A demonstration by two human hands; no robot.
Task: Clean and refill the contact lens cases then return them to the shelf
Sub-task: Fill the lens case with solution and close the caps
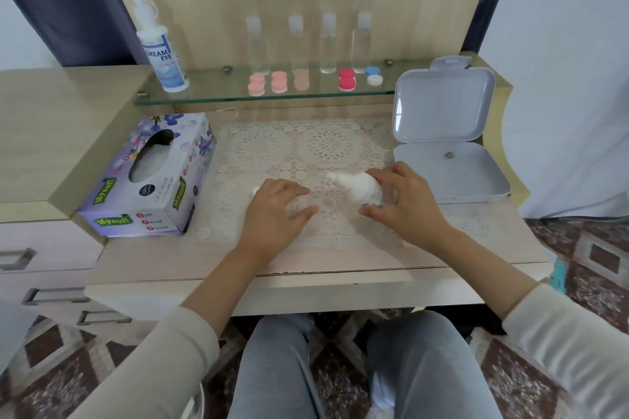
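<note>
Though tilted, smooth plastic bottle [360, 189].

purple floral tissue box [149, 177], cream lace mat [306, 153], pink and red lens cases [279, 82], grey box [449, 150]

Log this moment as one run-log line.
right hand: grips small white plastic bottle, nozzle toward left hand | left hand: rests on white lace mat, hold unclear | coloured round lens cases: on glass shelf

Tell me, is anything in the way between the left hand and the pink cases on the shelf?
Nothing visible. Only the flat lace mat lies between the left hand and the pink cases; the tissue box and open grey box sit to the sides.
</note>
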